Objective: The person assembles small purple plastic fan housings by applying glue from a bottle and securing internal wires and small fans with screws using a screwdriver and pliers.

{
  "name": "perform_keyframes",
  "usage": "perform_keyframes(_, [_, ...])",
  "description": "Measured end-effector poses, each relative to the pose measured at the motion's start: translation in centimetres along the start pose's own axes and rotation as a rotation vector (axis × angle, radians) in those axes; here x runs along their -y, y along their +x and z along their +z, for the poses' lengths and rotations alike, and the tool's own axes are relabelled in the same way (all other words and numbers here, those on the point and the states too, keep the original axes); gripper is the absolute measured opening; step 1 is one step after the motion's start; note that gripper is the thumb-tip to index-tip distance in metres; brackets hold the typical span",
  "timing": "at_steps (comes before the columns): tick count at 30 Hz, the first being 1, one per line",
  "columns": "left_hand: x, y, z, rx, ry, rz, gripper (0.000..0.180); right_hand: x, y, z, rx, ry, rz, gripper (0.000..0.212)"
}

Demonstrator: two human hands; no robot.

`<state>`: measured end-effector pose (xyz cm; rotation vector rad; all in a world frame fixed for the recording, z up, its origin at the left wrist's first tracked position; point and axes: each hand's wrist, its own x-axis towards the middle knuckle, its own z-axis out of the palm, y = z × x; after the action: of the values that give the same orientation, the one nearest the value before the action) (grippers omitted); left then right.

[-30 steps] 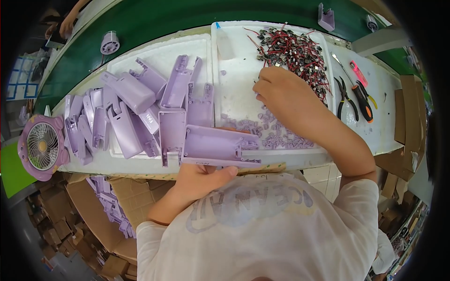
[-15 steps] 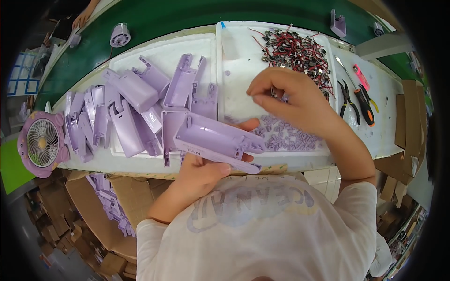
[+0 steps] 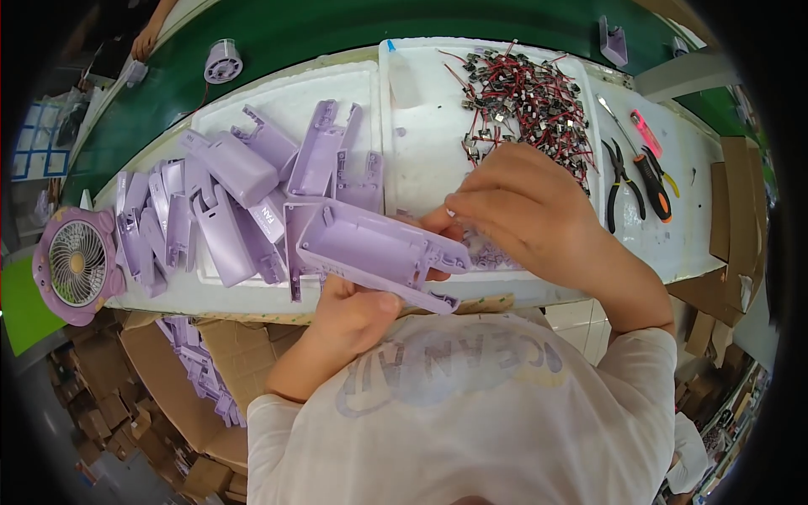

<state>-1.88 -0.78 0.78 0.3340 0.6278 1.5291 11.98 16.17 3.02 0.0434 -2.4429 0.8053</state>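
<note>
My left hand point(image 3: 358, 320) grips a lilac plastic fan housing shell point(image 3: 362, 242), its hollow side facing up, with the thumb along the near wall and the fingers under the far side. Close to the shell's right end, my right hand point(image 3: 534, 202) is closed in a pinch. A tiny pale piece shows at its fingertips, too small to make out fully. Beneath that hand lie several small lilac plastic parts point(image 3: 491, 256), partly hidden by it. A heap of small circuit boards with red and black wires point(image 3: 539, 105) sits just beyond.
More lilac shells point(image 3: 236, 168) are piled on a white foam tray point(image 3: 290, 84) at left, beside a small lilac fan point(image 3: 77, 259). Pliers point(image 3: 619, 185), a screwdriver point(image 3: 655, 189) and a pink cutter point(image 3: 645, 132) lie at right. A co-worker's hand point(image 3: 145, 42) shows at far left.
My right hand has come down and nearer, from above the parts to the shell's right end. The shell has shifted slightly left and tilted in my left hand.
</note>
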Motion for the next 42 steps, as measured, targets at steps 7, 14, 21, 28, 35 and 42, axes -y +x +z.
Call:
perform_keyframes(7, [0.4, 0.0, 0.2, -0.011, 0.231, 0.069, 0.053, 0.4, -0.1, -0.1, 0.007, -0.11, 0.022, 0.019])
perform_keyframes(14, [0.3, -0.1, 0.4, -0.029, 0.265, 0.165, 0.052, -0.4, -0.1, 0.1, -0.07, -0.17, 0.026, 0.013])
perform_keyframes(21, [-0.2, -1.6, -0.8, -0.171, 0.301, 0.111, 0.051, -2.9, 0.1, 0.8, 0.164, -0.265, 0.241, 0.008])
perform_keyframes(28, [0.2, -1.5, 0.2, -0.21, 0.361, 0.058, 0.06, -5.4, 4.4, 4.3, 0.215, -0.388, 0.202, 0.013])
perform_keyframes(35, [-0.1, -1.6, -0.7, -0.043, 0.339, 0.101, 0.051, -6.0, 5.0, 4.9, 0.264, -0.404, 0.278, 0.006])
perform_keyframes(42, [-0.4, -0.8, -0.2, -0.064, 0.081, 0.087, 0.056, -1.8, 4.1, 1.7, 0.08, 0.389, 0.501, 0.009])
